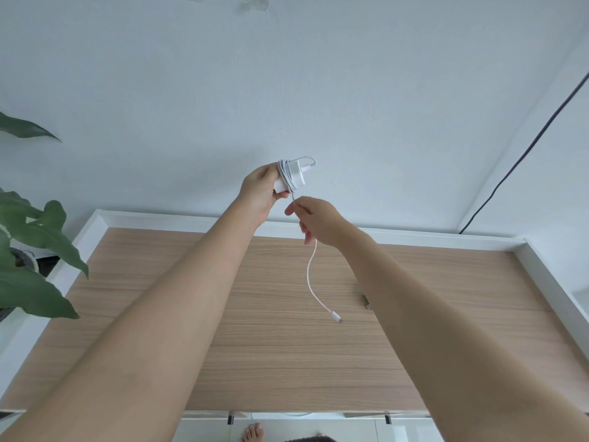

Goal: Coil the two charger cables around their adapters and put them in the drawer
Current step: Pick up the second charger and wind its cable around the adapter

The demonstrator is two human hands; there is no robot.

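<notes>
Adapter (291,178): white, light, rigid; clamped in left hand (259,189), several turns wound. Cable (310,275): thin, limp; pinched by right hand (318,221) just below, plug end dangling. Likely best gripped near adapter.

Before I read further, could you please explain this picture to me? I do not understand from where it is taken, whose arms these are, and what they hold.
There is no machine here. One camera sits on a person's head and looks forward and down, so the two bare arms reaching away from you belong to that person.

The left hand holds a white adapter with several turns of its white cable already wound around it. The right hand pinches the loose part of the cable just below the adapter. The rest hangs down and ends in a small plug above the wooden top.

On that top, a small dark object peeks out beside the right forearm; I cannot tell what it is. A green plant stands at the left.
</notes>
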